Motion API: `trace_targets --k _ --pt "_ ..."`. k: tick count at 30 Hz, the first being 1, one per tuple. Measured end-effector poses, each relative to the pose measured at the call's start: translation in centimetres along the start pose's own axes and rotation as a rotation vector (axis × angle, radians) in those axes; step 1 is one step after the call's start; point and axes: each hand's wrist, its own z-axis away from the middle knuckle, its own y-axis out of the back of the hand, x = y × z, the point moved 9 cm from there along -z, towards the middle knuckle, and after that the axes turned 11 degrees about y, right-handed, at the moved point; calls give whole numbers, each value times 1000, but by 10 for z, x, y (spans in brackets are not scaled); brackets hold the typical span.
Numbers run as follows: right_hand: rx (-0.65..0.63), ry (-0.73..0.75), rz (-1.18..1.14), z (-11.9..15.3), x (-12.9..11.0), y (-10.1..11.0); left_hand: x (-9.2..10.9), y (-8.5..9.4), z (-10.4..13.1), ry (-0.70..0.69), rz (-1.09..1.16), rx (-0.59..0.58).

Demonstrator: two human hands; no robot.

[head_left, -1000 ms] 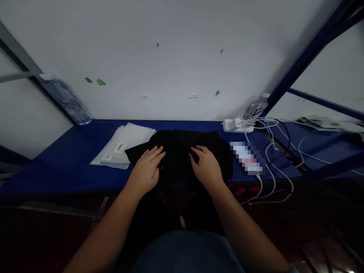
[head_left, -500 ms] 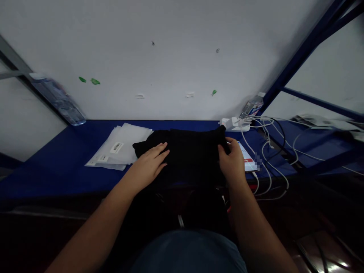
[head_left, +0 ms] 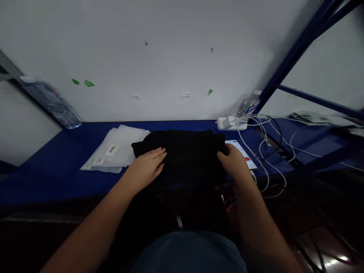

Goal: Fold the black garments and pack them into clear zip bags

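A black cloth piece [head_left: 187, 151], apparently folded, lies on the blue table [head_left: 65, 151] in front of me; its dark folds are hard to make out. My left hand [head_left: 146, 167] rests flat on its left part, fingers stretched out. At its right edge, my right hand [head_left: 231, 157] pinches the fabric between thumb and fingers. Left of the cloth is a stack of translucent plastic bags [head_left: 116, 148] with barcode labels. A phone [head_left: 241, 153] with a lit screen lies just beyond my right hand, partly hidden by it.
A white power strip [head_left: 231, 123] with plugs and tangled white cables [head_left: 264, 163] occupies the right side. One plastic bottle [head_left: 250, 104] stands behind it; a larger bottle [head_left: 54, 102] is at the far left. A white wall [head_left: 170, 68] closes the back, and a blue metal frame [head_left: 292, 53] rises at right.
My right hand has lowered the cloth's right corner, which stuck up before and now lies flatter. The left hand stays on the cloth. The view has shifted slightly.
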Motion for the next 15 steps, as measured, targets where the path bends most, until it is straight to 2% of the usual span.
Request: trace_targets --k 2,4,7,11,15 --pt "-85 -32 -22 -9 4 -2 1 8 -4 -9 10 -6" --pt "-161 -101 -8 -16 13 -4 -4 19 -12 22 8 35" --pt "-173 -118 28 -26 17 -8 -24 30 -31 144 -47 112" --pt "-75 -29 29 -32 5 -13 -52 19 -52 257 -135 67" --pt "13 -20 1 -31 0 -11 -69 5 -54 292 -106 16"
